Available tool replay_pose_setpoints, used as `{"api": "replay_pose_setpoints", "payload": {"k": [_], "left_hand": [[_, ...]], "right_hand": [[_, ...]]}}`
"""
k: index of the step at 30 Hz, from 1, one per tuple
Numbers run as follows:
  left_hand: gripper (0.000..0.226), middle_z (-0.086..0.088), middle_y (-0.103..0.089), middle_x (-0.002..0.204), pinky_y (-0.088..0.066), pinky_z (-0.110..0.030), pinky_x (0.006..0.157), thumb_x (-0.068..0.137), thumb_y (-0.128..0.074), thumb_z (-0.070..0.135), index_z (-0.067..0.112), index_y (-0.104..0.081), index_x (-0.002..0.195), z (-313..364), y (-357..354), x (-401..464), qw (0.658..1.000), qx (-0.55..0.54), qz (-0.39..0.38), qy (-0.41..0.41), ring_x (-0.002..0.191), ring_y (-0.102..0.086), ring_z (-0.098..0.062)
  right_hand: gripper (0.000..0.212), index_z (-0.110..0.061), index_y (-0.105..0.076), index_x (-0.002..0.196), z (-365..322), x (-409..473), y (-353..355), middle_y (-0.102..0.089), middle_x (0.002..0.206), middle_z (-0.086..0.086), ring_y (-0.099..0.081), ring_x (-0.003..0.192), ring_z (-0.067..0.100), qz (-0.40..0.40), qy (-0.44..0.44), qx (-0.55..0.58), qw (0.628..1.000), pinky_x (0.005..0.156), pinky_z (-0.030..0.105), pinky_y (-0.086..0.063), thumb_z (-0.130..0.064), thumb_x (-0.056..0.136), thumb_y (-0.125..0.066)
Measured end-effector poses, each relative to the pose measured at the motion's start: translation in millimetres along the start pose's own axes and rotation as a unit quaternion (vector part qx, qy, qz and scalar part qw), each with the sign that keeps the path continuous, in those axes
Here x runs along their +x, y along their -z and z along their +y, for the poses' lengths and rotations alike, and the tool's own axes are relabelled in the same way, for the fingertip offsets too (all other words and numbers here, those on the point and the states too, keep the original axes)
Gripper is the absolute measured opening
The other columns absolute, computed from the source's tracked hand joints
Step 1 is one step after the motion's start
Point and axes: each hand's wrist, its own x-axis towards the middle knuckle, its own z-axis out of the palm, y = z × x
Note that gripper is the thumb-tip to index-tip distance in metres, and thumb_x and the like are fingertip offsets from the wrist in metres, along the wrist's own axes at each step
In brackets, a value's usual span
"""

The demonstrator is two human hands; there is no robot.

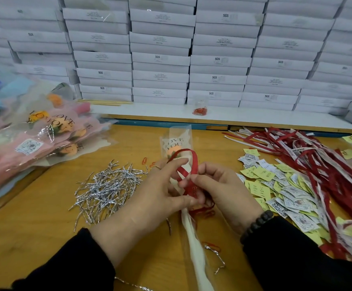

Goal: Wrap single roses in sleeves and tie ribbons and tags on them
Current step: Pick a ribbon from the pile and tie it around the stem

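Already a rose (173, 151) has been sleeved (176, 137) and laid at the bench (34, 232) centre. A red ribbon (188, 159) is looped at its neck, pinched by the left hand (160, 192) and right hand (219, 185), each grip clamped on it. Finished roses (51, 131) are stacked at ten o'clock; tags (275, 185) and spare ribbons (317, 156) wait at three o'clock, so the knot and tag seem left.

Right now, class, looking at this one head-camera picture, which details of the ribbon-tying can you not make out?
Head view only:
- Where the looped red ribbon is knotted: hidden behind the left hand and right hand.
- The orange rose in its clear printed sleeve: partly hidden by the ribbon loop and fingers.
- Print on the white and yellow paper tags: too small.
- Wrapped bouquets: blurred, cut by the left edge.
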Motion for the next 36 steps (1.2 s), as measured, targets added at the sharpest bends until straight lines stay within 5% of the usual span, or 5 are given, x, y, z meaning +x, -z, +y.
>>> {"api": "replay_pose_setpoints", "payload": {"k": [10, 22, 26, 29, 36], "left_hand": [[0.02, 0.014, -0.047, 0.099, -0.041, -0.019, 0.077, 0.071, -0.078, 0.016, 0.023, -0.061, 0.063, -2.5, 1.2, 2.4, 0.99, 0.094, 0.102, -0.04, 0.094, -0.049, 0.001], [0.016, -0.018, -0.058, 0.067, -0.043, -0.04, 0.061, 0.083, -0.064, 0.009, 0.01, -0.055, 0.07, -0.4, -0.8, 0.9, 0.996, 0.051, 0.075, -0.02, 0.064, -0.051, -0.03], [0.018, -0.01, -0.052, 0.059, -0.039, -0.032, 0.056, 0.085, -0.063, 0.009, 0.011, -0.053, 0.069, -1.2, -0.3, 1.0, 0.995, 0.044, 0.09, -0.005, 0.056, -0.045, -0.016], [0.02, 0.002, -0.047, 0.055, -0.036, -0.026, 0.055, 0.085, -0.062, 0.009, 0.014, -0.052, 0.068, -2.5, 0.9, 1.1, 0.994, 0.047, 0.096, 0.007, 0.051, -0.04, -0.01], [0.018, -0.012, -0.054, 0.062, -0.039, -0.031, 0.059, 0.085, -0.062, 0.008, 0.01, -0.053, 0.07, -4.1, 1.6, 2.1, 0.996, 0.047, 0.071, 0.013, 0.058, -0.046, -0.018]], "right_hand": [[0.014, -0.01, -0.055, 0.079, 4.7, 1.4, -1.1, -0.057, 0.049, 0.007, -0.049, 0.038, 0.007, -0.018, -0.019, -0.048, 0.998, 0.041, 0.014, -0.037, -0.011, 0.093, -0.052], [0.012, -0.011, -0.052, 0.087, 5.1, -0.2, 0.4, -0.061, 0.06, -0.005, -0.053, 0.048, 0.008, -0.003, 0.014, -0.064, 0.998, 0.05, 0.018, -0.046, -0.018, 0.087, -0.062], [0.023, -0.016, -0.049, 0.083, 4.1, -1.6, 7.6, -0.063, 0.084, 0.01, -0.056, 0.068, 0.028, -0.032, 0.045, -0.16, 0.986, 0.066, 0.041, -0.052, -0.005, 0.078, -0.069], [0.031, -0.024, -0.047, 0.077, 7.2, -1.0, 11.2, -0.056, 0.088, 0.003, -0.05, 0.069, 0.012, -0.035, 0.103, -0.28, 0.954, 0.065, 0.028, -0.046, 0.003, 0.079, -0.06], [0.075, -0.051, -0.029, 0.135, 13.3, -0.4, 10.4, -0.037, 0.101, -0.019, -0.044, 0.076, 0.0, -0.018, 0.182, -0.458, 0.87, 0.068, 0.015, -0.04, -0.003, 0.083, -0.054]]}}
